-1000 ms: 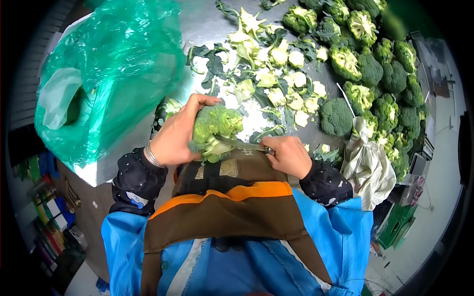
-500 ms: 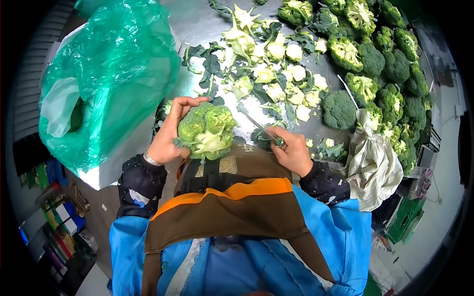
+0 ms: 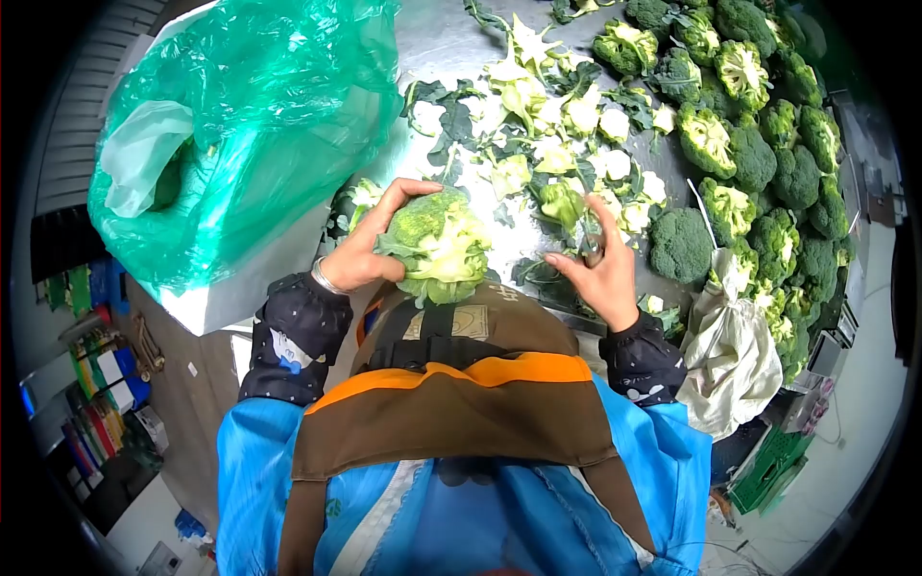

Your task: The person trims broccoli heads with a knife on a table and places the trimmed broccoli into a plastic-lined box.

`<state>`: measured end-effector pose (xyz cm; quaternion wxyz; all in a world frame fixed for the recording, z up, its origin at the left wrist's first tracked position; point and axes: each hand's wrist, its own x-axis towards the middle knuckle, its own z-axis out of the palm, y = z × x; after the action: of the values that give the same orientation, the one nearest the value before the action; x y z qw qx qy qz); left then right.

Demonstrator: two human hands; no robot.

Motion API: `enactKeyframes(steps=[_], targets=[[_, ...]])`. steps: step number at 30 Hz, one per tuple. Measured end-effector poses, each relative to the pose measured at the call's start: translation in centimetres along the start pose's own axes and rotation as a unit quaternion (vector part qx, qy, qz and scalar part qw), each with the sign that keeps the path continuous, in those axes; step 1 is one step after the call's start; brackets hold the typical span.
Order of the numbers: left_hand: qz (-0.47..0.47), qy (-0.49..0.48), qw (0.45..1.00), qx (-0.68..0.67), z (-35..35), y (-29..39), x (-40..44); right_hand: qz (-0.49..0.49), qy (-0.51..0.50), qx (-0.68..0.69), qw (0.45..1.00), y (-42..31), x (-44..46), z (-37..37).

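My left hand [image 3: 360,257] holds a trimmed broccoli head [image 3: 440,240] from its left side, thumb below and fingers over the top, with the pale cut stem side turned right. To the right, my right hand [image 3: 605,274] has its thumb and forefinger spread, while its other fingers are curled round something too small to make out. A green broccoli piece [image 3: 562,204] is just beyond those fingertips. The knife cannot be made out clearly. Pale stem cuttings [image 3: 552,154] and dark leaves [image 3: 453,120] lie on the metal table [image 3: 432,38] beyond both hands.
Many broccoli heads [image 3: 754,158] are piled along the right side. A single head [image 3: 680,246] sits at the pile's near edge, beside a crumpled pale cloth bag [image 3: 730,355]. A large green plastic bag [image 3: 259,144] covers the left. A green crate [image 3: 768,470] stands low at the right.
My right thumb and forefinger have opened, and the knife visible earlier no longer shows clearly. The held broccoli has turned, its cut side now facing right. The whole view has shifted slightly.
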<state>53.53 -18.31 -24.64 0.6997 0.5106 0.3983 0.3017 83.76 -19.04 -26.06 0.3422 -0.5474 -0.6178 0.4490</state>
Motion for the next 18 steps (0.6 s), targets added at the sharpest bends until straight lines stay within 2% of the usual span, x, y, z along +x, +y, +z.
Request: enactKeyframes(steps=[2, 5, 7, 9, 15, 18], targets=[[-0.028, -0.026, 0.999, -0.026, -0.1, -0.2, 0.4, -0.068, -0.086, -0.113, 0.987, 2.7, -0.8, -1.1], [-0.025, -0.047, 0.998, 0.032, -0.2, -0.2, 2.0, -0.146, -0.147, -0.247, 0.946, 1.3, -0.6, -2.1], [-0.042, -0.071, 0.997, 0.013, 0.1, -0.6, 3.3, -0.151, -0.164, -0.282, 0.933, 0.8, 0.0, -2.3], [-0.067, -0.079, 0.994, -0.032, 1.1, 0.0, 4.2, -0.144, -0.179, -0.306, 0.924, 0.2, 0.4, -2.5], [0.008, -0.093, 0.996, -0.003, 3.1, 0.3, 4.9, -0.164, -0.176, -0.344, 0.908, 1.1, -0.8, -2.0], [0.06, -0.11, 0.991, 0.037, 3.3, 0.8, 5.1, -0.169, -0.139, -0.36, 0.907, 0.9, -1.6, -1.8]])
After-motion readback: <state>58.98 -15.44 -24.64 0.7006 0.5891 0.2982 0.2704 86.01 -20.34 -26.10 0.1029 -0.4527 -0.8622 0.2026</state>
